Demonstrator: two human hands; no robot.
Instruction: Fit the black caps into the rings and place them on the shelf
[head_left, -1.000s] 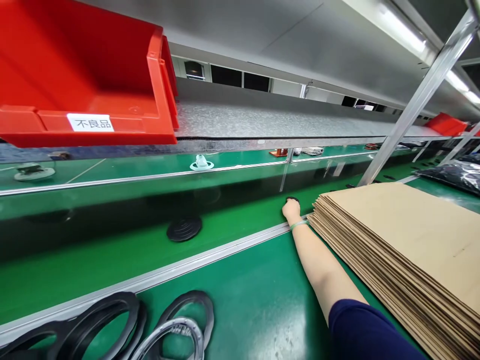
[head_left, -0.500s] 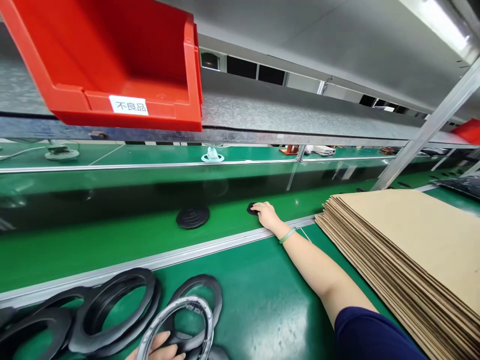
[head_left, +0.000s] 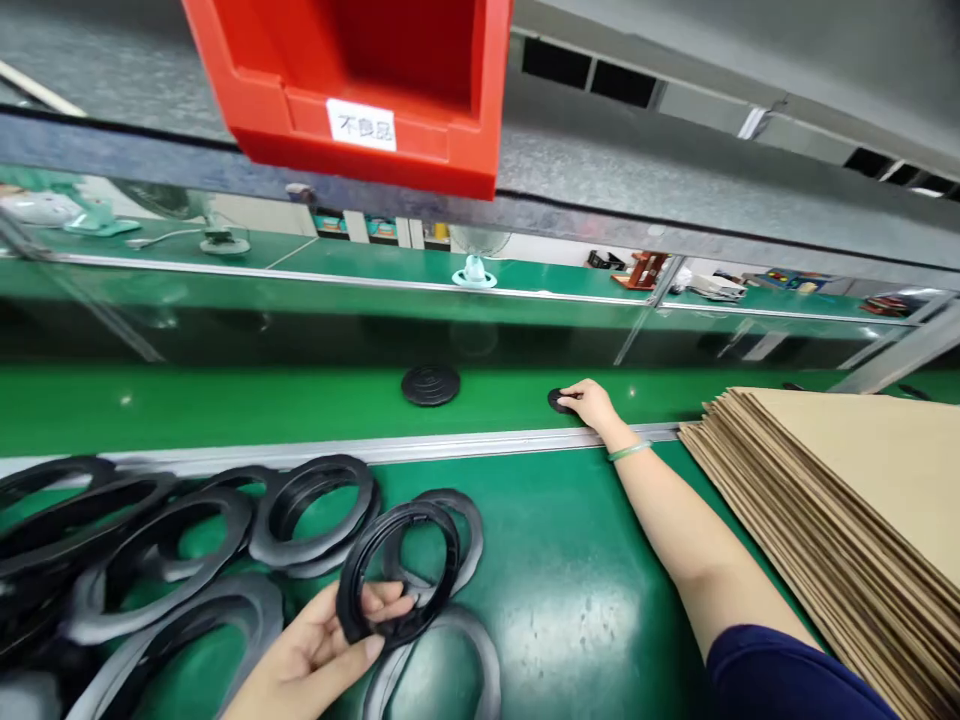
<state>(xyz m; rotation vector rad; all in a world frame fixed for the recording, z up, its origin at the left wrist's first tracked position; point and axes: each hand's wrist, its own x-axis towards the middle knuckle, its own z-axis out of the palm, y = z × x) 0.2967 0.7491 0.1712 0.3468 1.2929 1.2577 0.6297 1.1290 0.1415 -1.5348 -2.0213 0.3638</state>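
My left hand (head_left: 319, 645) is at the bottom of the view, fingers curled round the lower rim of a black plastic ring (head_left: 399, 572) held tilted above the green bench. My right hand (head_left: 592, 405) reaches far out over the metal rail onto the conveyor belt, its fingers closed on a small black round part (head_left: 559, 400) lying on the belt. A green bangle sits on that wrist. A larger ribbed black disc (head_left: 430, 385) lies on the belt to the left of it, untouched.
Several black rings (head_left: 225, 515) are spread across the bench at the left. A thick stack of flat cardboard sheets (head_left: 855, 500) fills the right side. A red bin (head_left: 360, 80) with a white label hangs on the shelf overhead. A metal rail (head_left: 450, 445) edges the belt.
The view has swung left and down. My left hand has come up into view with the ring. My right hand has stayed on the small black part, which has travelled along the belt.
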